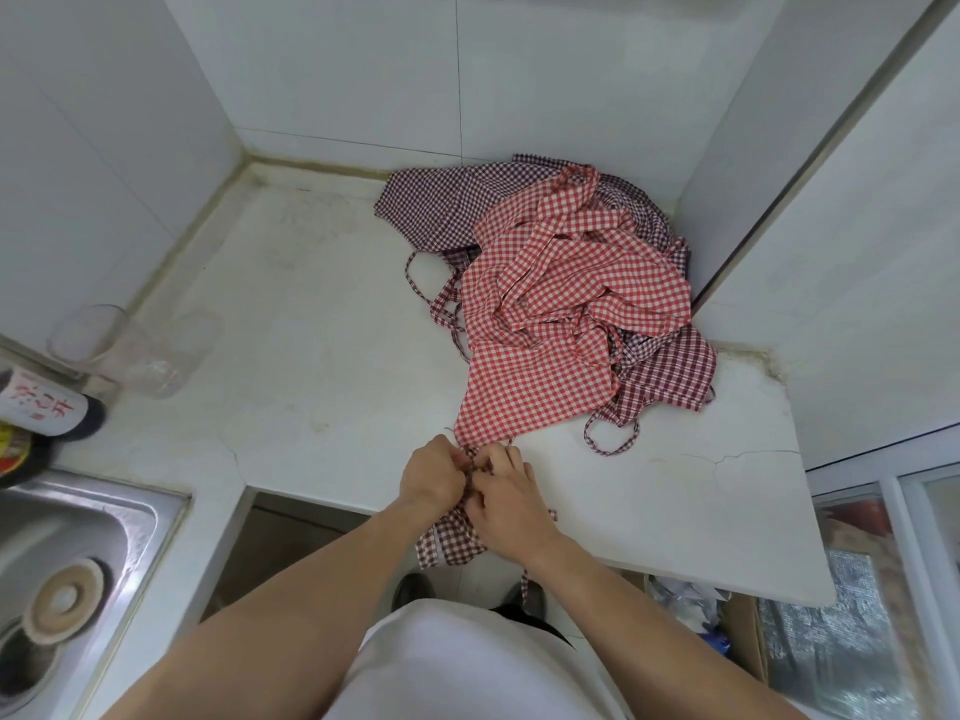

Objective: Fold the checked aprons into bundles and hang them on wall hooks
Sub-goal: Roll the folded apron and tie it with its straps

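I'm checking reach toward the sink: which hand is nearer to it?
Left. The left hand is on the side toward the sink, which lies off to its left; the right hand, beside it on the checked apron, is farther.

Both bare forearms reach forward and converge at the middle. The left hand (434,472) and right hand (506,498) sit knuckles up, touching each other, fingers curled inward and pinching a checked apron (452,535) bunched between them.
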A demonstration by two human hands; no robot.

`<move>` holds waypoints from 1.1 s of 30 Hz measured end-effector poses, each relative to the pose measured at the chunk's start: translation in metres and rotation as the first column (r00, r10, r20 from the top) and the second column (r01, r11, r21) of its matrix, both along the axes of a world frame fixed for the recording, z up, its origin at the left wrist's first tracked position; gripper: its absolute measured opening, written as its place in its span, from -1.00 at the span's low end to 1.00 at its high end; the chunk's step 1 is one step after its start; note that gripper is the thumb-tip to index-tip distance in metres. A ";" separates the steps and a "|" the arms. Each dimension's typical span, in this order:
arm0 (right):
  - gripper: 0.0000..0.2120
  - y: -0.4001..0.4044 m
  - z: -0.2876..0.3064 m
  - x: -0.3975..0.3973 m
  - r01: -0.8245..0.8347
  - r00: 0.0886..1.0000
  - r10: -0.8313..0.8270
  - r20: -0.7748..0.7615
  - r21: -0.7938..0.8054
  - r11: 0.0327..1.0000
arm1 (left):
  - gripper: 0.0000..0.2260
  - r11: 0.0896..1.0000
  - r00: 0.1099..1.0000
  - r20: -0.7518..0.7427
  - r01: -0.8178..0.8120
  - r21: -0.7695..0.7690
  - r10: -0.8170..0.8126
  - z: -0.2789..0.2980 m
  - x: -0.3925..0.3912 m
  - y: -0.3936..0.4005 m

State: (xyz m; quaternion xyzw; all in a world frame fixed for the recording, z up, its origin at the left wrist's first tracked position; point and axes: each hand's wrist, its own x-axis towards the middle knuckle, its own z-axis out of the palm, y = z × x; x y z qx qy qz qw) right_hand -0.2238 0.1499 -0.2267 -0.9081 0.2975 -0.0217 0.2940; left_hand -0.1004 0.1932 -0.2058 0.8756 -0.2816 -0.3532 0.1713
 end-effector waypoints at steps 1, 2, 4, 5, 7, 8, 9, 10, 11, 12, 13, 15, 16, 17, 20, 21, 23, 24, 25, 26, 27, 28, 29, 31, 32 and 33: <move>-0.46 -0.001 0.002 0.001 -0.015 1.000 0.015 -0.012 0.009 1.000 | -0.87 1.000 1.000 0.009 -0.002 -0.009 0.002 0.000 -0.001 0.000; -0.47 -0.003 0.004 0.001 -0.032 0.999 0.032 -0.021 0.015 0.999 | -0.88 1.000 1.000 0.014 -0.001 -0.018 0.002 0.001 -0.002 0.000; -0.48 -0.007 0.007 -0.001 -0.071 0.997 0.073 -0.039 0.028 0.997 | -0.94 0.999 1.000 0.020 0.000 -0.040 0.000 0.001 -0.002 0.002; -0.53 -0.009 0.008 -0.003 -0.078 0.996 0.079 -0.043 0.042 0.996 | -0.98 0.998 1.000 0.024 -0.002 -0.057 0.003 0.001 -0.001 0.002; -0.74 -0.012 0.007 -0.011 -0.033 0.999 0.037 -0.029 0.115 0.993 | -0.94 0.994 0.999 0.031 -0.026 -0.103 0.030 -0.001 0.006 0.003; -0.81 -0.014 0.006 -0.016 0.026 1.000 -0.026 -0.001 0.158 0.987 | -0.89 0.990 0.999 0.026 -0.043 -0.138 0.047 -0.001 0.010 0.003; -0.83 -0.015 0.006 -0.020 0.103 0.993 -0.112 0.032 0.196 0.975 | -0.82 0.984 0.998 0.002 -0.062 -0.165 0.063 -0.001 0.015 0.003; -0.80 -0.016 0.006 -0.025 0.196 0.976 -0.213 0.052 0.227 0.954 | -0.73 0.981 0.997 -0.029 -0.081 -0.176 0.077 0.001 0.018 0.004; -0.72 -0.017 0.008 -0.029 0.294 0.948 -0.316 0.040 0.270 0.917 | -0.63 0.983 0.994 -0.053 -0.103 -0.149 0.096 0.000 0.023 0.004; -0.62 -0.018 0.008 -0.032 0.382 0.914 -0.405 -0.005 0.341 0.859 | -0.53 0.986 0.989 -0.071 -0.136 -0.094 0.130 0.001 0.026 0.005; -0.49 -0.019 0.009 -0.033 0.449 0.882 -0.463 -0.084 0.444 0.776 | -0.44 0.980 0.976 -0.105 -0.196 -0.018 0.193 0.002 0.029 0.007; -0.21 -0.019 0.010 -0.034 0.512 0.841 -0.488 -0.234 0.637 0.577 | -0.32 0.950 0.917 -0.259 -0.269 0.159 0.303 0.005 0.029 0.010; -0.10 -0.019 0.009 -0.033 0.515 0.840 -0.473 -0.268 0.671 0.534 | -0.31 0.945 0.891 -0.337 -0.242 0.219 0.306 0.009 0.028 0.011; -0.07 -0.019 0.009 -0.031 0.508 0.847 -0.449 -0.282 0.679 0.531 | -0.32 0.943 0.863 -0.402 -0.216 0.251 0.305 0.013 0.028 0.012; -0.38 -0.026 0.012 -0.027 0.497 0.838 -0.488 -0.243 0.707 0.503 | -0.41 0.937 0.781 -0.522 -0.325 0.127 0.342 0.023 0.030 0.010; -0.45 -0.030 0.015 -0.026 0.502 0.802 -0.553 -0.225 0.755 0.422 | -0.49 0.916 0.783 -0.511 -0.402 0.017 0.353 0.024 0.032 0.009; -0.54 -0.039 0.028 -0.026 0.464 0.700 -0.680 -0.218 0.862 0.202 | -0.65 0.852 0.815 -0.467 -0.479 -0.212 0.342 0.036 0.035 0.004; -0.60 -0.043 0.037 -0.026 0.426 0.664 -0.719 -0.206 0.894 0.137 | -0.69 0.837 0.842 -0.449 -0.457 -0.300 0.298 0.047 0.033 0.001; -0.66 -0.049 0.046 -0.025 0.389 0.637 -0.750 -0.180 0.915 0.110 | -0.70 0.837 0.865 -0.448 -0.409 -0.365 0.227 0.058 0.032 -0.004; -0.70 -0.053 0.054 -0.024 0.357 0.614 -0.774 -0.156 0.929 0.095 | -0.71 0.835 0.856 -0.489 -0.385 -0.394 0.164 0.068 0.028 -0.007; -0.71 -0.058 0.064 -0.022 0.325 0.592 -0.797 -0.122 0.941 0.097 | -0.69 0.830 0.804 -0.585 -0.398 -0.391 0.110 0.077 0.026 -0.013; -0.72 -0.062 0.075 -0.021 0.290 0.580 -0.810 -0.082 0.951 0.111 | -0.68 0.832 0.722 -0.688 -0.422 -0.359 0.070 0.089 0.026 -0.019; -0.72 -0.066 0.086 -0.019 0.258 0.575 -0.817 -0.047 0.958 0.126 | -0.68 0.831 0.633 -0.773 -0.453 -0.322 0.046 0.097 0.026 -0.024; -0.75 -0.075 0.106 -0.020 0.216 0.562 -0.827 0.025 0.960 0.176 | -0.71 0.844 0.573 -0.819 -0.428 -0.324 -0.024 0.114 0.028 -0.036; -0.76 -0.075 0.110 -0.021 0.207 0.571 -0.820 0.040 0.959 0.191 | -0.72 0.855 0.590 -0.806 -0.399 -0.331 -0.037 0.117 0.029 -0.037; -0.76 -0.079 0.123 -0.023 0.189 0.574 -0.816 0.076 0.956 0.223 | -0.73 0.861 0.619 -0.783 -0.364 -0.356 -0.062 0.125 0.029 -0.043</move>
